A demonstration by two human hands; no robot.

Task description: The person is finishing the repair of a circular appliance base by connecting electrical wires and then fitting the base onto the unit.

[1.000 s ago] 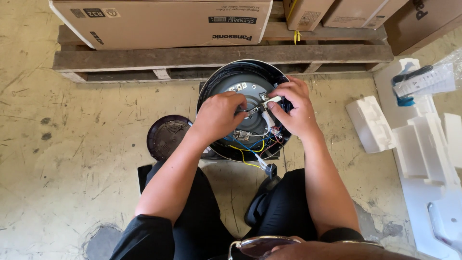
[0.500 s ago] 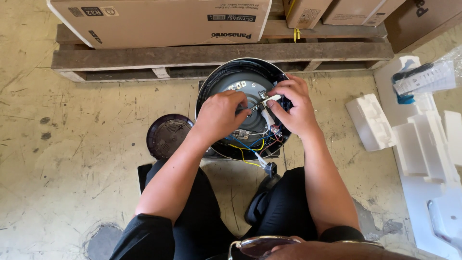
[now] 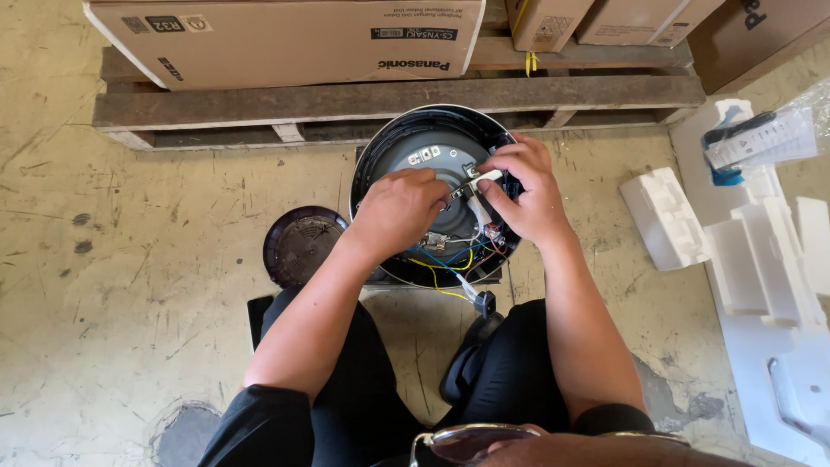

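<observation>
A round black appliance (image 3: 406,138) lies upside down on the floor with its base cover off, showing a grey metal plate and blue, yellow, red and white wires (image 3: 450,259). My left hand (image 3: 393,212) rests inside it, fingers curled around a small tool or part I cannot make out. My right hand (image 3: 523,190) pinches a small white connector (image 3: 486,175) over the plate. The two hands almost touch at the centre of the opening.
A round dark base cover (image 3: 298,246) lies left of the appliance. A wooden pallet (image 3: 346,104) with cardboard boxes (image 3: 277,35) runs along the back. White foam packing pieces (image 3: 666,220) and a bagged item (image 3: 761,138) sit at the right. My knees frame the concrete floor.
Both hands stay inside the appliance with only small finger shifts; the right hand's fingers have moved slightly on the white connector.
</observation>
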